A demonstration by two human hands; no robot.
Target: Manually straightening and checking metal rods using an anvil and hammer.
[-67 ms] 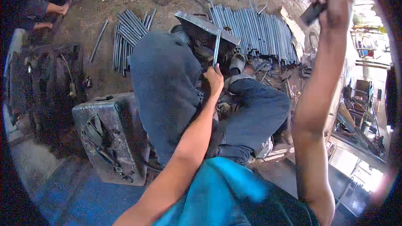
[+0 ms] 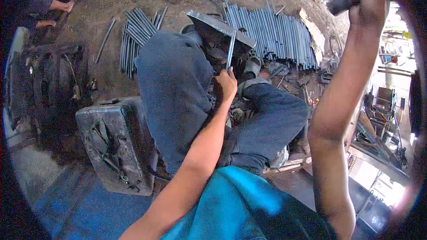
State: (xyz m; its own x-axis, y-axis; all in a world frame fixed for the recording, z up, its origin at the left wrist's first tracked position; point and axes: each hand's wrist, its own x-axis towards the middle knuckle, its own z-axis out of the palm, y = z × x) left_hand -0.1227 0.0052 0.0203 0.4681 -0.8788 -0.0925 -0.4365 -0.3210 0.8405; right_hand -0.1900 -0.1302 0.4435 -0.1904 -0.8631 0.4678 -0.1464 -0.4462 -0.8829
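Between my knees, my left hand (image 2: 226,83) is wrapped round the lower end of a metal rod (image 2: 231,50). The rod's upper end meets the edge of a flat-topped steel block (image 2: 220,27), which looks like an anvil and lies tilted beyond my hand. High at the upper right, well away from the block, my right hand (image 2: 370,6) is raised and closed round a hammer (image 2: 341,4). Its dark head shows left of my fingers; the handle is mostly hidden by them.
A wide row of metal rods (image 2: 271,35) lies beyond the block, with a smaller stack (image 2: 141,29) to the left. A worn metal box (image 2: 106,146) with tools on it stands by my left leg. Another person's feet (image 2: 66,6) show at the far left.
My right hand has risen a little further up and to the right with the hammer. The left hand and the rod stay in place.
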